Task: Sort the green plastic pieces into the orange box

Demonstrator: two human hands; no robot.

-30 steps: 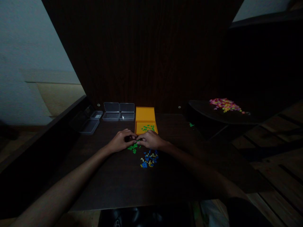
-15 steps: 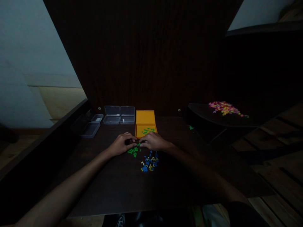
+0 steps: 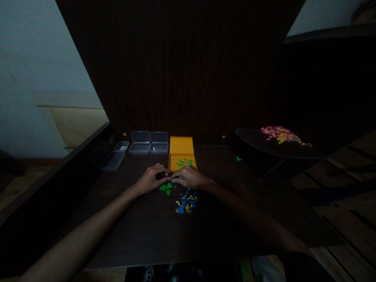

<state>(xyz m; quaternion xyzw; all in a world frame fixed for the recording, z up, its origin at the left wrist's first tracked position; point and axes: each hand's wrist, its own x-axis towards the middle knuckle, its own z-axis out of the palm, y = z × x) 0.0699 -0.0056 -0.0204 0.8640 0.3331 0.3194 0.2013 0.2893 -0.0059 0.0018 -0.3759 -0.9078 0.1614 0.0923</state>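
Observation:
My left hand (image 3: pixel 152 179) and my right hand (image 3: pixel 188 177) meet at the front edge of an open yellow box (image 3: pixel 181 146). Both have curled fingers, and their tips almost touch. A speck of green shows between the fingertips, looking like a small green plastic piece (image 3: pixel 172 180); its exact shape is too small to make out. Just below lies a loose pile of green plastic pieces (image 3: pixel 167 188) on the dark table. More green pieces (image 3: pixel 185 161) lie inside the box, partly hidden by my right hand. Nearer me is a mixed heap of blue, yellow and whitish pieces (image 3: pixel 187 202).
Two clear lidded cases (image 3: pixel 140 147) stand open left of the yellow box, with another clear case (image 3: pixel 113 161) further left. Colourful small pieces (image 3: pixel 281 134) cover part of a raised shelf (image 3: pixel 252 137) at right. A green scrap (image 3: pixel 238 158) lies beside the shelf. A dark panel (image 3: pixel 182 70) rises behind.
My right fingertips have shifted slightly left, closer to my left fingertips. The whole view has drifted a little; the boxes and piles look the same.

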